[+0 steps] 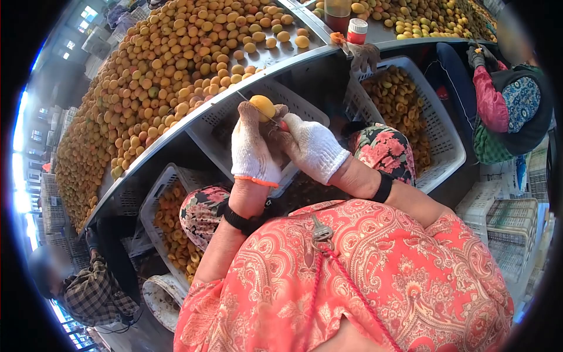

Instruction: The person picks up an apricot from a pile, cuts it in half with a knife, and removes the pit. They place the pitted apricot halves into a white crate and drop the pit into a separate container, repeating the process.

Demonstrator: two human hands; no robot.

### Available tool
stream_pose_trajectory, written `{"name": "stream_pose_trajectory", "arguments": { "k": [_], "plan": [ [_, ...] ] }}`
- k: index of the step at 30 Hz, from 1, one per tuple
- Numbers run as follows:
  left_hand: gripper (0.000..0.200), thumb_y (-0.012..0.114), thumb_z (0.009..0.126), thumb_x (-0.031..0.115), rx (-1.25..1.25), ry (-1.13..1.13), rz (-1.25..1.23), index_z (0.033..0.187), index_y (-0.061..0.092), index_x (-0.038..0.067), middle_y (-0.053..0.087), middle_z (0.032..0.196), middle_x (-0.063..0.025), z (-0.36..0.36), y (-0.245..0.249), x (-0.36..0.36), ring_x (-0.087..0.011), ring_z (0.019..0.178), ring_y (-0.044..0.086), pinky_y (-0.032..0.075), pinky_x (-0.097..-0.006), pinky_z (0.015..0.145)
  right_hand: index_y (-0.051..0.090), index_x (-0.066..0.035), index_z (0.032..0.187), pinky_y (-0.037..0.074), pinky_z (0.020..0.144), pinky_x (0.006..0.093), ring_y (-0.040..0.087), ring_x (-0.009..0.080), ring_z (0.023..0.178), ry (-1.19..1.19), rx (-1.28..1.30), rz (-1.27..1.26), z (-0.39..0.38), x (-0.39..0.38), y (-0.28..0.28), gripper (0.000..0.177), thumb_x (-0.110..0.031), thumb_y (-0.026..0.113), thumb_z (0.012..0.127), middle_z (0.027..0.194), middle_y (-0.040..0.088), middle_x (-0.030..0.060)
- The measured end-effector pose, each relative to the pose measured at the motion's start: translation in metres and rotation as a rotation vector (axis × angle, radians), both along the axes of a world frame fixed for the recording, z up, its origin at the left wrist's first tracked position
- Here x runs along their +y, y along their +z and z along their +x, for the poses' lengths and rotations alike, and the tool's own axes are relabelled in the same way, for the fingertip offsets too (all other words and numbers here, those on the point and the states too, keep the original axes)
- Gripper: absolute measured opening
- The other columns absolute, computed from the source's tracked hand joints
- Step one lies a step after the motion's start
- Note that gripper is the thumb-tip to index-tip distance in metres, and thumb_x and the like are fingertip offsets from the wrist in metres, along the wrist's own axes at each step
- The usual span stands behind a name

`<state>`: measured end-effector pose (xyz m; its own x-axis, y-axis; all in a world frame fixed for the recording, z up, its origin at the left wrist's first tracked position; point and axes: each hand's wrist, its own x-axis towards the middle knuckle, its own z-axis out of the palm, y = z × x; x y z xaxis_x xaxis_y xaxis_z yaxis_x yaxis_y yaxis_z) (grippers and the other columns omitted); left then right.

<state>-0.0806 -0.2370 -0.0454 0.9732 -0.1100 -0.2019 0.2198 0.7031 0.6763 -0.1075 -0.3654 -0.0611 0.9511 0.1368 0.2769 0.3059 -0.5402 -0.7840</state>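
A yellow apricot sits at the fingertips of my left hand, which wears a stained white glove with an orange cuff. My right hand, gloved the same way, is closed around a small knife; a bit of its red handle shows between the fingers. Its thin blade lies against the apricot and is partly hidden by it. Both hands meet over a white plastic crate between my knees, close to the metal table edge.
Whole apricots are heaped on the metal table. Crates of cut apricots stand at right and left. A red jar is on the table edge. A white bucket stands lower left. Co-workers sit on both sides.
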Motion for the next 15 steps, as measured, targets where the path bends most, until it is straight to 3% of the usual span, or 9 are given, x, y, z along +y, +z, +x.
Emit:
{"name": "stream_pose_trajectory", "arguments": {
  "k": [10,15],
  "plan": [
    [0.051,0.060,0.097,0.048,-0.064,-0.125,-0.076,0.118,0.056,0.002,0.067,0.101,-0.0159,-0.009,0.007,0.007,-0.0202,0.079,0.064,0.055,-0.0330,0.071,0.057,-0.002,0.108,0.052,0.069,0.0502,0.066,0.0428,0.083,0.028,-0.003,0.166,-0.010,0.002,0.011,0.030,-0.030,0.059,0.097,0.084,0.068,0.0233],
    [0.047,0.060,0.098,0.045,0.032,-0.054,-0.147,0.119,0.057,0.003,0.068,0.103,-0.0162,-0.006,0.008,-0.003,-0.0203,0.079,0.063,0.055,-0.0324,0.074,0.057,-0.002,0.104,0.052,0.069,0.0507,0.067,0.0419,0.081,-0.047,-0.044,-0.073,-0.006,0.003,0.008,0.029,-0.030,0.057,0.098,0.084,0.068,0.0236]
  ]
}}
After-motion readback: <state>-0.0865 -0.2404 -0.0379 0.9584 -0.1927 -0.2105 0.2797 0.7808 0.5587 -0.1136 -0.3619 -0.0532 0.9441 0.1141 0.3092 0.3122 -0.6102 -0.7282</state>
